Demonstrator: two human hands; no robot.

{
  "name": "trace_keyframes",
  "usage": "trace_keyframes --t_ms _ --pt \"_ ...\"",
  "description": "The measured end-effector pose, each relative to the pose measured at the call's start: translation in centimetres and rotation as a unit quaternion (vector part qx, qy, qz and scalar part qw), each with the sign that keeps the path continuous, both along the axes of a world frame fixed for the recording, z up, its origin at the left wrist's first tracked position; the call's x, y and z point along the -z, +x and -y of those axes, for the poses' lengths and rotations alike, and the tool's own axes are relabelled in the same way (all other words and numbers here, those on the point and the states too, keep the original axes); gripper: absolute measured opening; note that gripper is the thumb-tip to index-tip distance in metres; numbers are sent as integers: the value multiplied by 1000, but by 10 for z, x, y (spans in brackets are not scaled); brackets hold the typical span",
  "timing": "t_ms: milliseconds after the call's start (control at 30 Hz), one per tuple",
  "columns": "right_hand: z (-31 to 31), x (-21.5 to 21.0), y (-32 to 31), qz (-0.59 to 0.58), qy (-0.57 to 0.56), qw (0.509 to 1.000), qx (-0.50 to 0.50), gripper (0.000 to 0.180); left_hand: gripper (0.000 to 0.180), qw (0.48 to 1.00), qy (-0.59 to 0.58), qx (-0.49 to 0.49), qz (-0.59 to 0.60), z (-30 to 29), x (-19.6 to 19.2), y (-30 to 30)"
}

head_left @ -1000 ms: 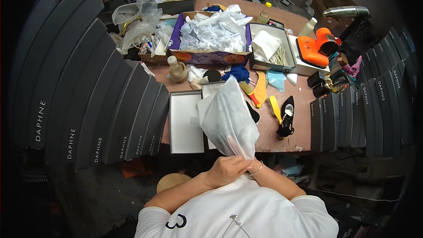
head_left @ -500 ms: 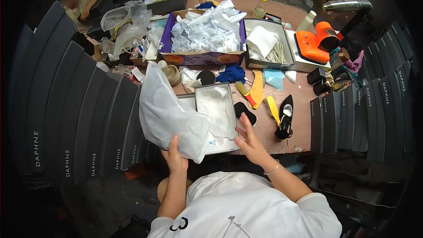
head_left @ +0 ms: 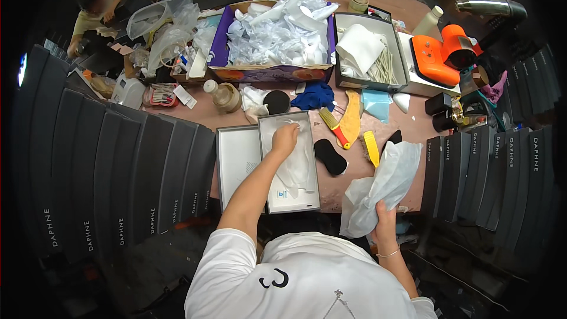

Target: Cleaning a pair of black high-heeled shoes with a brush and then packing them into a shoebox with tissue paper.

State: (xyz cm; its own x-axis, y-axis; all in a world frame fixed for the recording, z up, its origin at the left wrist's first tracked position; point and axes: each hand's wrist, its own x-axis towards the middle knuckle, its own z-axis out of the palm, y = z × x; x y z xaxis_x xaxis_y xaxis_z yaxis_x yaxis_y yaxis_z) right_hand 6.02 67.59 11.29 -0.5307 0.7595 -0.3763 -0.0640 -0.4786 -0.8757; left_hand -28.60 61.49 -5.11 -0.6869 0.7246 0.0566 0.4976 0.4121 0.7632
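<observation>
My left hand [head_left: 285, 140] reaches into an open grey shoebox [head_left: 315, 192], its fingers closed at the upper end of the white wrapping [head_left: 293, 171] inside. The box lid or second tray [head_left: 233, 168] lies at its left side, white inside. Off to the right, my right hand [head_left: 385, 223] grips another thin white wrapping sheet [head_left: 384, 183], raised over the table's front edge. Whether that sheet is a bag, I cannot tell. Behind it, a dark tip of the black shoe [head_left: 395, 137] shows; the rest is hidden.
A yellow brush [head_left: 371, 147], a red-handled brush [head_left: 335, 129] and a black pad [head_left: 330, 157] lie right of the shoebox. Behind stand a purple carton [head_left: 221, 47] of crumpled tissue and an orange device [head_left: 434, 62]. Stacked dark boxes [head_left: 127, 171] flank both sides. A person [head_left: 106, 3] sits far left.
The white sheet has gone from my left hand to my right hand and moved right, now covering most of the shoe. My left hand has moved into the shoebox.
</observation>
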Motion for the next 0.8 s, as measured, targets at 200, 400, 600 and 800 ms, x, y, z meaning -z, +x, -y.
trace_keyframes --t_ms 200,400,600,800 --pt "-6 -7 -24 -98 8 991 -88 54 23 934 271 -93 216 54 -164 -43" --pt "41 79 -155 34 150 916 -370 57 19 960 247 -16 -130 103 -305 -26" --pt "66 84 -152 244 419 756 -440 61 5 988 84 46 -119 121 -252 5" --pt "-23 29 -25 333 543 768 -69 72 33 995 6 98 -14 150 -128 52"
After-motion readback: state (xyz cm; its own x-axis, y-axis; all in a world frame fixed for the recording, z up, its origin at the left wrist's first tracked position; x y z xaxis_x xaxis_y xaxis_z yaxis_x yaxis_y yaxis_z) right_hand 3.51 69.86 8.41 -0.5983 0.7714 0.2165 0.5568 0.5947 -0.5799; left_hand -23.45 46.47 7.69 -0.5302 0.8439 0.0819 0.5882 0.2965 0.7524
